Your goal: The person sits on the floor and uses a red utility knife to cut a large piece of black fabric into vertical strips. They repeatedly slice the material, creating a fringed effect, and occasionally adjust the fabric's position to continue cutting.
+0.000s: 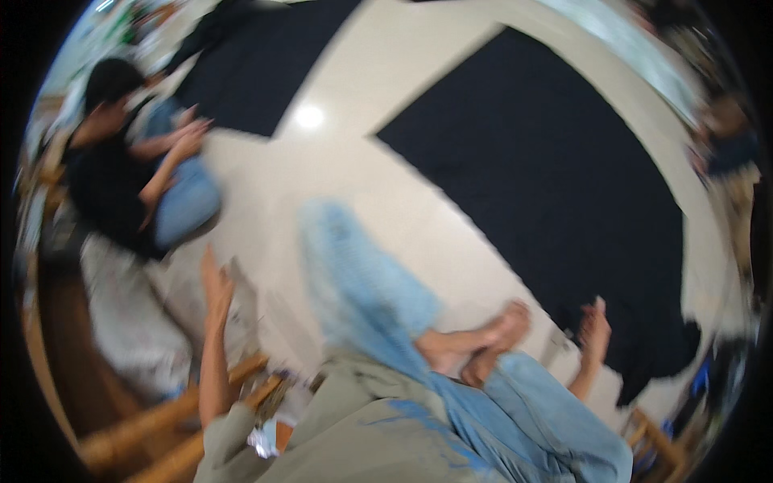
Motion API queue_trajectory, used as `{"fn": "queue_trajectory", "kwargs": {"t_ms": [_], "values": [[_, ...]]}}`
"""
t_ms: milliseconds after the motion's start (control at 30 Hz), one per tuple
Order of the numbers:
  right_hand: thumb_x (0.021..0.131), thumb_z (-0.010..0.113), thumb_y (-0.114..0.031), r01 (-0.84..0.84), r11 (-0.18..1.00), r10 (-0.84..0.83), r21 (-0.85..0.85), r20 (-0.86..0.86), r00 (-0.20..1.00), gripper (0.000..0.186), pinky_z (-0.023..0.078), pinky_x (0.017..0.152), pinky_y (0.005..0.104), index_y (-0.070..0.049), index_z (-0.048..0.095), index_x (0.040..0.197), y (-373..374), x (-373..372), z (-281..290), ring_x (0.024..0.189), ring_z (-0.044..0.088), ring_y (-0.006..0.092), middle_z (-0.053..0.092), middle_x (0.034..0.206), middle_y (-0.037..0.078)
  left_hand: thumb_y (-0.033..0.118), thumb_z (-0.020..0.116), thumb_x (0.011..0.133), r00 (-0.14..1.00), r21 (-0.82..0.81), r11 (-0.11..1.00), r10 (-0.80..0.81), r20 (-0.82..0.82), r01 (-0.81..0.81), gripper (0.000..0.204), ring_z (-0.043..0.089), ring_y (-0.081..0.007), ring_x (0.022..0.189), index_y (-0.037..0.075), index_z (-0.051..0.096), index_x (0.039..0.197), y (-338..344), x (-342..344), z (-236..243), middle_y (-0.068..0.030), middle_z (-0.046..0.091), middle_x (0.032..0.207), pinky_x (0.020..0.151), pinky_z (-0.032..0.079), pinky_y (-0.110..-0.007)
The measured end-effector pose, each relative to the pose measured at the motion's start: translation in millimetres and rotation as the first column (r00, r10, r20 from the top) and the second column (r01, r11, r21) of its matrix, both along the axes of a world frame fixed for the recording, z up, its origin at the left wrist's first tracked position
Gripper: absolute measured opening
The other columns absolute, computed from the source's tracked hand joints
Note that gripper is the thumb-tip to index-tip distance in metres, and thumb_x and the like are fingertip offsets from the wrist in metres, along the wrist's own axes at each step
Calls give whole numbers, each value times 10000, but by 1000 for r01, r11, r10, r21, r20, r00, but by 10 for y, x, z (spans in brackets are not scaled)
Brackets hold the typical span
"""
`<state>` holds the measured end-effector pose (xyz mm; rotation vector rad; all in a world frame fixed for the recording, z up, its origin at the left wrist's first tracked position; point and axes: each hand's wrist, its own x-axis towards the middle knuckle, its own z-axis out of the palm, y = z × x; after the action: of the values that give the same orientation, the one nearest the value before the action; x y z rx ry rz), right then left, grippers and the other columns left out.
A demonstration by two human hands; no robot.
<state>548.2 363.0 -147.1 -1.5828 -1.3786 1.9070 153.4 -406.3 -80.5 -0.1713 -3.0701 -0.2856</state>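
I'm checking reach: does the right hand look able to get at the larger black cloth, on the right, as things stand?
Yes, most likely: the right hand shows against the near part of that larger black cloth, with nothing visible between them, though blur hides whether they touch.

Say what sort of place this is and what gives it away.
Probably an indoor workroom for cloth, though that's a guess: a big dark cloth lies spread on the shiny pale floor, a second dark cloth lies beyond, and another person sits at the left.
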Motion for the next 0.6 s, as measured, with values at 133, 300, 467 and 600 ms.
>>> {"fn": "queue_trajectory", "kwargs": {"t_ms": [133, 300, 467, 600], "values": [[952, 678, -462, -53, 741, -250, 670, 348, 903, 498, 470, 664, 355, 22, 713, 1065, -102, 64, 224, 709, 560, 169, 647, 757, 69, 184, 505, 1020, 935, 321, 879, -325, -139, 353, 512, 252, -361, 1506, 43, 431, 1506, 2498, -95, 21, -201, 326, 1599, 1234, 187, -476], [888, 759, -427, 5, 719, -447, 695, 457, 769, 494, 521, 778, 390, 33, 669, 1044, -10, 744, 27, 825, 648, 267, 708, 884, 168, 377, 654, 948, 639, 506, 502, -757, -134, 701, 597, 208, -462, 1491, 104, 507, 1458, 5367, 627, -222, -235, 294, 1594, 1171, 184, -644], [925, 708, -411, -103, 578, -412, 810, 398, 820, 571, 508, 928, 432, 31, 608, 1273, 43, 1228, -316, 1048, 654, 353, 687, 1124, 231, 690, 555, 884, 292, 213, 266, -951, -99, 940, 864, 134, -411, 1531, 161, 398, 1549, 6885, 1571, -987, -189, 230, 1643, 1159, 94, -718], [958, 647, -422, -232, 673, -286, 702, 536, 794, 617, 486, 994, 451, 26, 547, 1370, 228, 1221, -140, 1166, 610, 384, 633, 1268, 248, 773, 488, 865, 198, 124, 187, -977, -83, 974, 927, 153, -333, 1544, 177, 371, 1567, 7139, 1333, -1430, -104, 231, 1665, 1168, 59, -716]]}}
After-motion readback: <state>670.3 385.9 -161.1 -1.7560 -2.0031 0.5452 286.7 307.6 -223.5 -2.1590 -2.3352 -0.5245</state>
